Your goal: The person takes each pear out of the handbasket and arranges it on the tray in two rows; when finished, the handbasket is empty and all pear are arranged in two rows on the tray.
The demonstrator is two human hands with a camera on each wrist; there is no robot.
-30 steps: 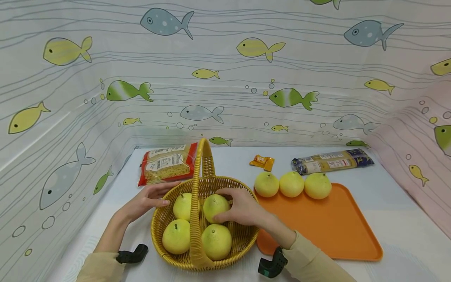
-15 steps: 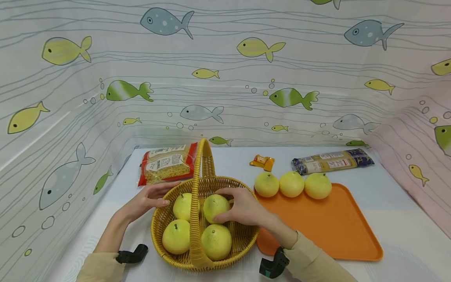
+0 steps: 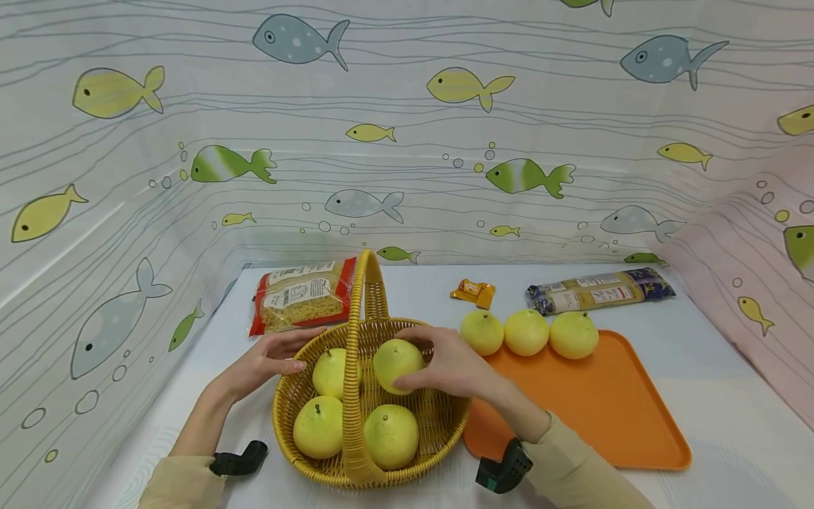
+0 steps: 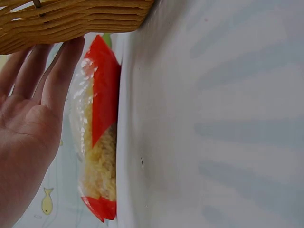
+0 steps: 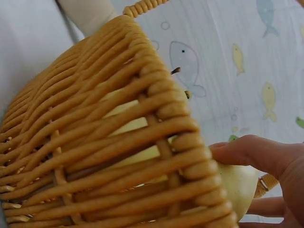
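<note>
Far left: clear plastic pasta bag with red ends [image 3: 299, 309], lying just beyond the left hand [image 3: 263, 360].
Left hand: fingers extended and slightly spread, fingertips touching the outside of the oval golden-yellow wicker basket [image 3: 441, 435]; nothing grasped.
Basket, left half: two round pale yellow-green fruits [image 3: 318, 428], right of the left hand, left of the tall arched wicker handle [image 3: 352, 367].
Basket, right half: one matching fruit [image 3: 391, 438], on the near side of the right hand [image 3: 448, 360].
Right hand: partly closed, thumb and fingers about a fourth round fruit [image 3: 396, 366], which shows above the rim in the right wrist view.
Sweets: small orange-wrapped packets [image 3: 469, 288], beyond the right hand.
Row: three more round fruits [image 3: 526, 332], right of and beyond the right hand.
Tray: flat orange rectangular tray [image 3: 585, 410], right of the right hand, the row along its far edge.
Far right: long clear packet with dark blue ends [image 3: 591, 291], beyond the row.
Step in hand, judged: taking the fourth fruit out, left hand steadying.
Next move, judged: calls for clearing rim and handle, then carrying rightward to bare tray.
</note>
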